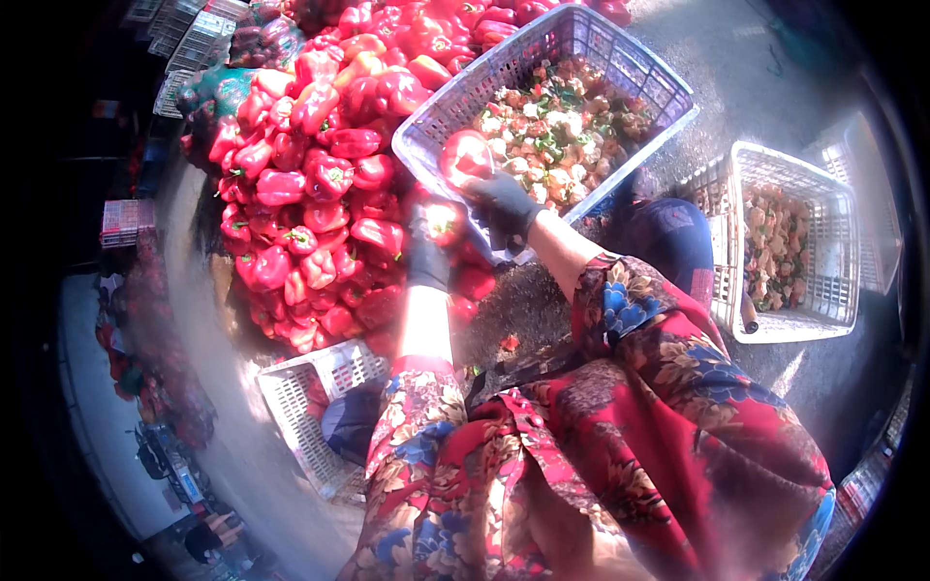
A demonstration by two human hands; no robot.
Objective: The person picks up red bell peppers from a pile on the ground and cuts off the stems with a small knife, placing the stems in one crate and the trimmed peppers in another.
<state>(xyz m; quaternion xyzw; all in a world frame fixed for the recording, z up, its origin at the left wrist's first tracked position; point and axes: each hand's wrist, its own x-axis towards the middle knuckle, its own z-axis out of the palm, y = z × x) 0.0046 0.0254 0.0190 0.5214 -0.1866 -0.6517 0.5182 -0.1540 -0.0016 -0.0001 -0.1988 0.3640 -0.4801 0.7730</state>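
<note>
- Peppers, red and glossy, heap from the top edge into the left centre of the frame.
- Purplish crate, slatted, tilts across the upper centre, with pale and green trimmings inside.
- White crate at the right of the frame bears more such trimmings.
- Another white crate sits at lower left, beside the heap's foot.
- 2 hands in dark gloves meet near the centre: the right hand is clamped on 1 red pepper, at the purplish crate's lower-left side; the left hand is just below, against the heap, where glare means I cannot tell whether its fingers close on anything.
- Dark handle shows at the right-hand crate's near left corner.
</note>
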